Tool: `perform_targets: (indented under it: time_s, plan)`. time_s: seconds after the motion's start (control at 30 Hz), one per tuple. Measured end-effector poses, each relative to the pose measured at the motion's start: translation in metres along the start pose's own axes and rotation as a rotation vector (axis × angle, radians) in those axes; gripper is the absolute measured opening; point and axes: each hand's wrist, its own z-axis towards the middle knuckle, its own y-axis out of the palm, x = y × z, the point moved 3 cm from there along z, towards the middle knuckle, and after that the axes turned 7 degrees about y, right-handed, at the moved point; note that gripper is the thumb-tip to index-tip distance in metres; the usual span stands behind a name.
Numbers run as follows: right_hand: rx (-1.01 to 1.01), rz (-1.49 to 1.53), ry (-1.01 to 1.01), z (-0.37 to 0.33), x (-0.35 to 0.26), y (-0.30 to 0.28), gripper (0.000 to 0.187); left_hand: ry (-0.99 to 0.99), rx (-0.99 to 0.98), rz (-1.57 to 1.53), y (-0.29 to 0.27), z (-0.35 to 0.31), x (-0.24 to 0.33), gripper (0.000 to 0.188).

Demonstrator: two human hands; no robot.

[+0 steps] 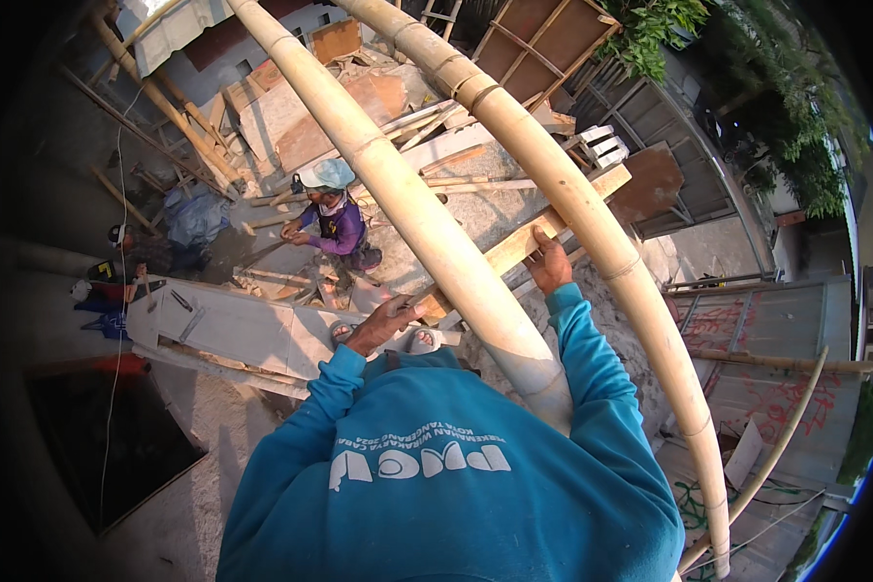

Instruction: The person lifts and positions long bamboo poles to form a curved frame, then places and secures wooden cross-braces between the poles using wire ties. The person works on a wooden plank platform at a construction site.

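A wooden plank (522,248) slants in front of me from lower left to upper right, passing beneath two thick bamboo poles. My left hand (383,326) is closed on its near left end. Between the poles, my right hand (550,263) grips the plank's lower edge, with fingers bent over it. The nearer bamboo pole (398,189) runs between my two forearms toward my body. Beyond my right arm curves the other bamboo pole (592,223), which has a dark tie around it.
Below stands a person (338,218) in a purple top and cap; another person (145,254) is at far left. A pale board walkway (233,330) crosses under my feet, tools lying on it. Scrap wood and panels (310,116) cover the ground. Metal sheeting (776,330) stands at right.
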Motion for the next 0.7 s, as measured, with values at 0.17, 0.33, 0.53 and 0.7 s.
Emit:
perform_targets:
  time_s: [0.17,0.33,0.53,0.7]
  plan:
    - [0.015,-0.020,0.018,-0.006,-0.002,0.003,0.042,-0.046,-0.031,-0.015,-0.010,-0.001,0.002,0.075]
    - [0.015,-0.028,0.001,-0.005,-0.002,0.002,0.039,0.023,-0.030,-0.008,-0.002,0.003,-0.006,0.075]
    - [0.001,-0.023,0.010,0.000,-0.004,-0.003,0.040,0.007,-0.023,-0.005,-0.003,0.010,-0.007,0.085]
    - [0.030,0.003,0.039,-0.003,-0.004,0.001,0.039,0.040,0.054,-0.071,0.000,0.008,-0.016,0.069]
